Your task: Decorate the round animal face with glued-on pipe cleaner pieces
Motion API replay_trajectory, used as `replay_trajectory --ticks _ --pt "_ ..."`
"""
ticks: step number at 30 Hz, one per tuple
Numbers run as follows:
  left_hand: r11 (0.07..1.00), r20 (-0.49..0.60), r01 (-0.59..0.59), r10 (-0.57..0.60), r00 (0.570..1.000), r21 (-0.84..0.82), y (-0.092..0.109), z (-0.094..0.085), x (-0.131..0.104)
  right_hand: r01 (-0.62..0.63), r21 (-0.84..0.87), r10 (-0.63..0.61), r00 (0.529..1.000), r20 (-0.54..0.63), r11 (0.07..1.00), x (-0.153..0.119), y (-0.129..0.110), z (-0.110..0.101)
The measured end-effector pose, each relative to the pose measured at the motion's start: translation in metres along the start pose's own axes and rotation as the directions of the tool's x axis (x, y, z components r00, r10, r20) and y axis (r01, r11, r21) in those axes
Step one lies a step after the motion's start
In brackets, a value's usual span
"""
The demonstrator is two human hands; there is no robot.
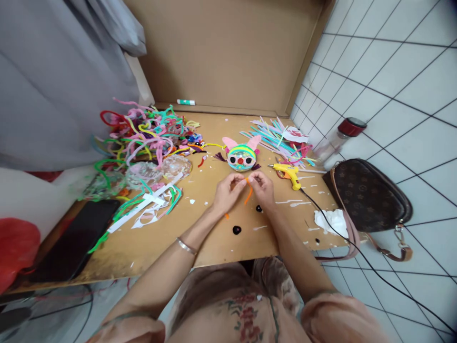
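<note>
Between my fingertips is an orange pipe cleaner (249, 196), its loose end hanging down toward the table. My left hand (228, 191) pinches it from one side, and my right hand (262, 188) pinches it from the other, the two nearly touching. Just beyond them sits a colourful animal-face craft (241, 161) with pink ears, round black-and-white eyes and a red nose. Two small black coils, one near coil (237, 230) and one by my right wrist (259, 208), lie on the table. A scrap of orange (227, 216) shows by my left wrist.
At left are a tangled heap of pipe cleaners (153, 133), clear plastic shells (143, 172), paper scraps (148, 205) and a black phone (76, 238). Rightward lie straight pipe cleaners (267, 133), a yellow glue gun (289, 174) with a black cord, crumpled tissue (332, 221), a brown bag (366, 200) and a red-lidded bottle (342, 138).
</note>
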State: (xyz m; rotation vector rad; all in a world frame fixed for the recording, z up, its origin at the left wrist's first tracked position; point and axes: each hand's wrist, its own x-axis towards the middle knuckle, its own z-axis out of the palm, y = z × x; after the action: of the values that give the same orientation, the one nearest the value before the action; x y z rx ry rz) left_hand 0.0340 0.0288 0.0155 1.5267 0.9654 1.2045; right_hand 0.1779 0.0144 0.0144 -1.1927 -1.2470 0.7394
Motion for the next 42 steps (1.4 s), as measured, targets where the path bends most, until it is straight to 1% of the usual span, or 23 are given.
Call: replay_trajectory --ticks 2,3,5,7,9,10,11,12,13,14,16,17,18,20,21,23,26,29,31,33,37,39,42 --pt "0.997 0.060 0.067 -0.065 0.996 -0.044 -0.004 0.005 -0.001 0.024 -0.012 -0.024 0.999 0.030 1.000 -0.003 0.001 0.005" --pt "0.993 0.067 0.097 -0.093 0.993 -0.061 -0.006 0.007 -0.001 0.036 -0.018 -0.035 0.999 0.039 0.999 -0.004 0.001 0.006" --pt "0.988 0.052 0.128 -0.124 0.991 -0.085 -0.007 0.008 -0.001 0.063 -0.043 -0.061 0.997 0.056 0.997 -0.004 0.002 0.006" --pt "0.987 0.029 0.136 -0.134 0.991 -0.089 -0.006 0.007 -0.001 0.112 -0.117 -0.107 0.993 0.051 0.987 -0.002 0.002 0.000" --pt "0.985 0.021 0.149 -0.147 0.989 -0.087 -0.004 0.005 0.000 0.152 -0.269 -0.168 0.985 -0.040 0.951 0.003 0.002 -0.011" --pt "0.984 0.019 0.156 -0.155 0.988 -0.082 -0.003 0.005 0.000 0.141 -0.369 -0.202 0.971 -0.131 0.919 0.006 0.003 -0.018" --pt "0.984 0.015 0.162 -0.161 0.987 -0.078 -0.003 0.004 0.000 0.086 -0.472 -0.227 0.941 -0.251 0.878 0.009 0.003 -0.027" --pt "0.983 0.012 0.167 -0.167 0.986 -0.074 -0.003 0.004 0.001 -0.013 -0.560 -0.238 0.897 -0.373 0.828 0.012 0.004 -0.036" --pt "0.983 0.009 0.172 -0.171 0.985 -0.071 -0.004 0.004 0.001 -0.124 -0.630 -0.243 0.853 -0.463 0.767 0.015 0.005 -0.045" --pt "0.982 0.007 0.176 -0.176 0.984 -0.066 -0.005 0.004 0.001 -0.226 -0.689 -0.232 0.831 -0.505 0.689 0.018 0.006 -0.053" --pt "0.982 0.007 0.182 -0.182 0.983 -0.056 -0.007 0.005 0.001 -0.397 -0.758 -0.151 0.830 -0.537 0.517 0.023 0.010 -0.066" --pt "0.982 0.007 0.183 -0.183 0.983 -0.051 -0.008 0.006 0.001 -0.446 -0.777 -0.096 0.838 -0.537 0.444 0.025 0.013 -0.070" --pt "0.982 0.008 0.183 -0.183 0.983 -0.046 -0.009 0.006 0.001 -0.476 -0.789 -0.049 0.844 -0.534 0.388 0.026 0.015 -0.072" --pt "0.983 0.010 0.181 -0.181 0.983 -0.042 -0.008 0.007 0.001 -0.500 -0.797 0.002 0.847 -0.531 0.340 0.029 0.022 -0.075" --pt "0.983 0.010 0.180 -0.180 0.984 -0.040 -0.007 0.007 0.001 -0.504 -0.792 0.003 0.844 -0.536 0.345 0.029 0.025 -0.076" --pt "0.983 0.007 0.178 -0.178 0.984 -0.037 -0.006 0.006 0.001 -0.514 -0.764 -0.022 0.824 -0.566 0.390 0.031 0.030 -0.077" --pt "0.982 0.001 0.183 -0.183 0.983 -0.038 -0.005 0.004 0.001 -0.553 -0.693 -0.025 0.773 -0.634 0.463 0.033 0.033 -0.079" --pt "0.980 -0.004 0.191 -0.192 0.981 -0.047 -0.007 0.003 0.001 -0.607 -0.640 0.032 0.737 -0.675 0.471 0.033 0.029 -0.082" --pt "0.981 -0.011 0.181 -0.182 0.983 -0.064 -0.008 0.002 0.001 -0.610 -0.628 0.013 0.722 -0.691 0.482 0.032 0.025 -0.083" --pt "0.982 -0.016 0.167 -0.169 0.985 -0.093 -0.010 0.002 0.002 -0.567 -0.636 -0.073 0.714 -0.696 0.523 0.030 0.021 -0.082" --pt "0.964 -0.011 0.174 -0.180 0.984 -0.201 -0.012 0.003 0.004 -0.385 -0.684 -0.274 0.711 -0.648 0.619 0.026 0.015 -0.072" --pt "0.938 0.007 0.198 -0.205 0.979 -0.284 -0.013 0.003 0.006 -0.314 -0.689 -0.309 0.720 -0.621 0.653 0.024 0.013 -0.064" --pt "0.886 0.049 0.260 -0.262 0.964 -0.384 -0.010 0.003 0.008 -0.235 -0.695 -0.301 0.775 -0.556 0.680 0.019 0.011 -0.053"
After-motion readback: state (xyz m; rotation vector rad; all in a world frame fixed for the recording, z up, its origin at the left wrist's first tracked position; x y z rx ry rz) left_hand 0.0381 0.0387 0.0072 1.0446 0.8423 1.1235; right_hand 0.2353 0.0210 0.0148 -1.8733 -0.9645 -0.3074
